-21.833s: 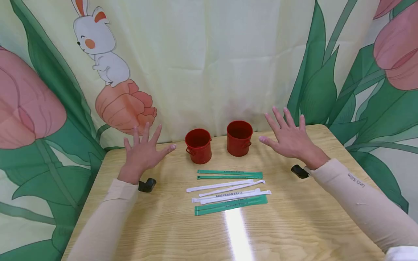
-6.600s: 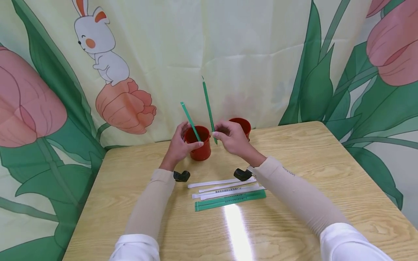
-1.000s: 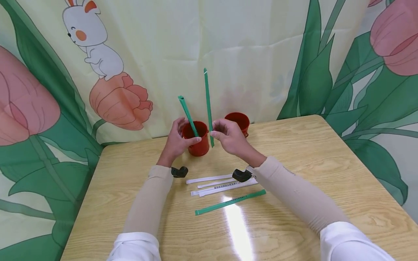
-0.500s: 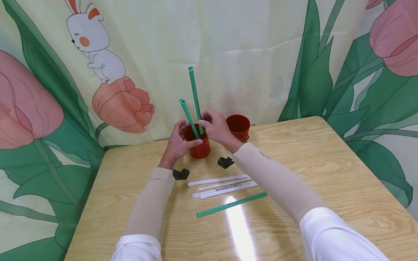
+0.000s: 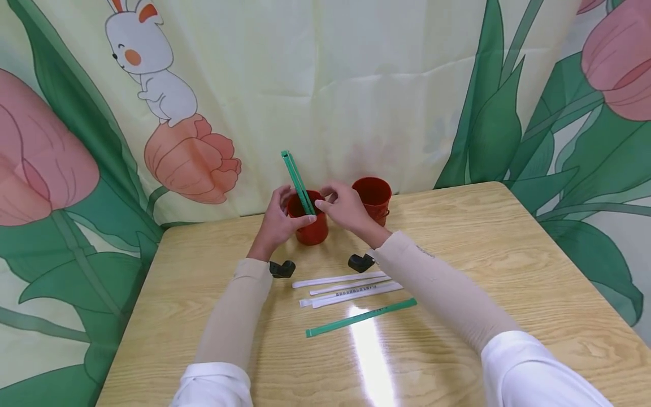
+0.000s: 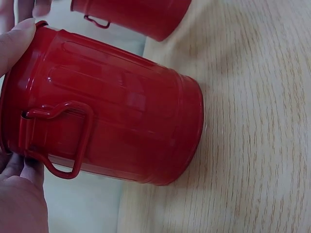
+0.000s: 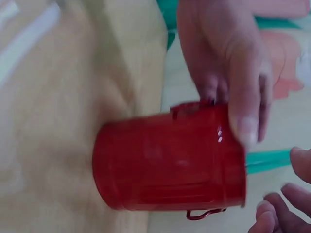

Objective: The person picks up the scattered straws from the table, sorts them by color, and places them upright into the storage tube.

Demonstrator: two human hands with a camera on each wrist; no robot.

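Observation:
My left hand (image 5: 274, 226) grips the rim of the left red bucket (image 5: 311, 233), thumb in front and fingers behind. Green paper-wrapped straws (image 5: 297, 178) stand in that bucket, leaning left, their lower ends hidden inside. Just right of the rim is my right hand (image 5: 347, 210), fingers loosely bent around nothing. The right wrist view has its thumb and fingertips (image 7: 265, 218) apart beside the straws. In the left wrist view, a wire handle hangs on the bucket's side, and its base sits on the table.
A second red bucket (image 5: 373, 195) stands behind my right hand. In front lie several white wrapped straws (image 5: 341, 280) and one green wrapped straw (image 5: 361, 317) on the wooden table (image 5: 432, 350). A printed curtain (image 5: 376, 113) hangs along the back edge.
The green straw my right hand pinched has gone into the left bucket and been let go. That hand has drawn slightly back right. My left hand has kept its grip on the bucket.

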